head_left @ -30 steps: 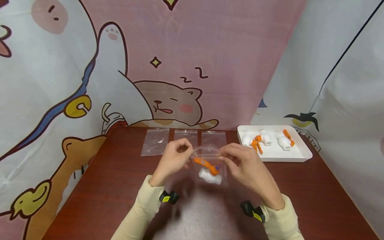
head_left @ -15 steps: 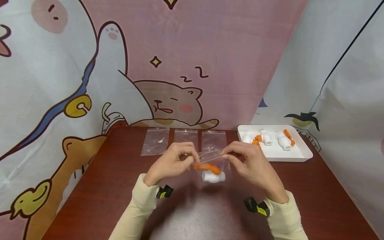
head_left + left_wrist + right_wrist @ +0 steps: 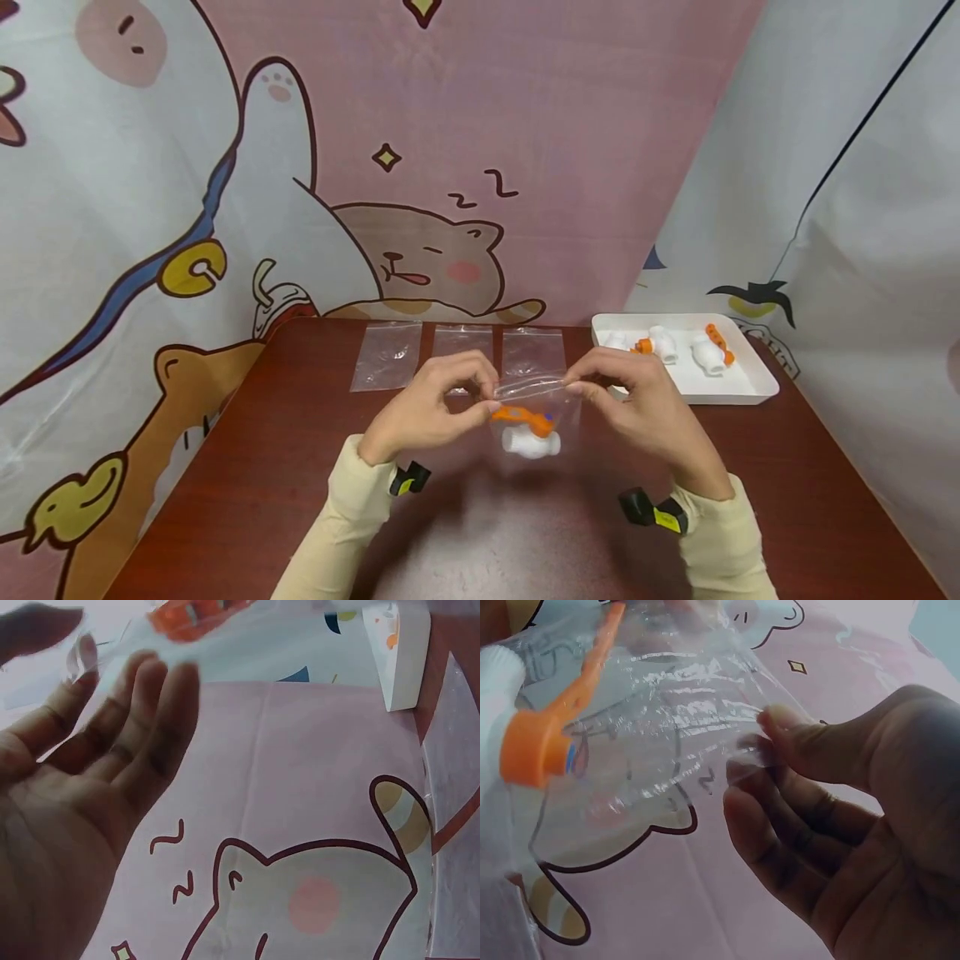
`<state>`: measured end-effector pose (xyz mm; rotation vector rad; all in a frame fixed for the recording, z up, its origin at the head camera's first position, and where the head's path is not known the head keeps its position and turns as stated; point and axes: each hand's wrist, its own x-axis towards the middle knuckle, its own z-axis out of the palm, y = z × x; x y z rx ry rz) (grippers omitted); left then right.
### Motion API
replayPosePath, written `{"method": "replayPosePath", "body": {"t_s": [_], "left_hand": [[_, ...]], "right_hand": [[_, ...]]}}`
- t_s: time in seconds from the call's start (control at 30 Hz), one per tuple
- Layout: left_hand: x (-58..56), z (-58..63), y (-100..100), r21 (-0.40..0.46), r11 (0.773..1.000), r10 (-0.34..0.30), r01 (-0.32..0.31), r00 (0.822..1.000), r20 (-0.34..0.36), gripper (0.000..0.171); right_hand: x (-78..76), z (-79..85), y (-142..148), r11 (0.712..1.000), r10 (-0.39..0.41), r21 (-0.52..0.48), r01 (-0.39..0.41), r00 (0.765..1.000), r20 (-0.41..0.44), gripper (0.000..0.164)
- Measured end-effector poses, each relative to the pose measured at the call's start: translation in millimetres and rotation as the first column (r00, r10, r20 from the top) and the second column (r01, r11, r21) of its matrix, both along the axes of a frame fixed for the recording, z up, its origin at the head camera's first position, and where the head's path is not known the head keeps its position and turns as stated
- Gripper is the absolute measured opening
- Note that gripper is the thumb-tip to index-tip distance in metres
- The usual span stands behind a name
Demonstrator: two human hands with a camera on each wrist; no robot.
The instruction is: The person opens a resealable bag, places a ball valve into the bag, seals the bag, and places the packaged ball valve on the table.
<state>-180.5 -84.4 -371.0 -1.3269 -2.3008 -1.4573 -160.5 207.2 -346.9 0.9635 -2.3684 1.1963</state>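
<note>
Between the two hands hangs a clear zip-lock bag [image 3: 536,387], held up over the table with its mouth at the top. Inside it lies a white plastic ball valve [image 3: 531,442] with an orange lever handle [image 3: 536,750]. My left hand [image 3: 431,404] has thumb and index finger at the bag's upper left corner, pinching the film. In the left wrist view the other fingers of that hand [image 3: 90,750] are loosely spread. My right hand [image 3: 637,408] pinches the upper right corner between thumb and index finger, and the film stretches away from those fingertips in the right wrist view.
Along the back of the brown table [image 3: 247,467] lie three flat clear bags, the left one [image 3: 386,357] apart from the hands. A white tray [image 3: 727,392] at the back right carries more white valves [image 3: 708,357] with orange handles. A printed cloth [image 3: 585,167] hangs behind.
The left thumb and fingers have shifted along the bag's top edge and now pinch its left corner. The right hand has moved slightly right. The valve has levelled a little in the bag.
</note>
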Motion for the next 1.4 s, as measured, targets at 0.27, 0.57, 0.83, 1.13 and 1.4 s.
{"method": "replayPosePath", "body": {"t_s": [0.27, 0.57, 0.83, 1.13, 1.4], "left_hand": [[-2.5, 0.0, 0, 0.081, 0.995, 0.068, -0.063, 0.996, -0.056, 0.007], [-3.3, -1.0, 6, 0.18, 0.965, 0.213, -0.191, 0.97, -0.114, 0.012], [0.7, -0.1, 7, 0.108, 0.929, 0.355, -0.354, 0.935, 0.016, 0.017], [1.9, -1.2, 7, 0.093, 0.925, 0.361, -0.369, 0.928, 0.093, 0.006], [-0.5, -7.0, 15, 0.24, 0.937, 0.276, -0.256, 0.96, -0.053, 0.009]], "right_hand": [[-7.3, -8.2, 2, 0.998, 0.015, -0.065, -0.01, 0.997, 0.072, 0.024], [-10.4, -12.5, 1, 0.993, 0.015, -0.12, 0.0, 0.992, 0.122, 0.022], [-9.5, -11.3, 0, 0.994, 0.011, -0.106, 0.001, 0.994, 0.111, 0.02], [-11.2, -14.1, -1, 0.998, -0.013, -0.062, 0.019, 0.995, 0.103, 0.018], [-12.9, -15.0, -1, 0.997, -0.01, -0.07, 0.023, 0.985, 0.173, 0.013]]}}
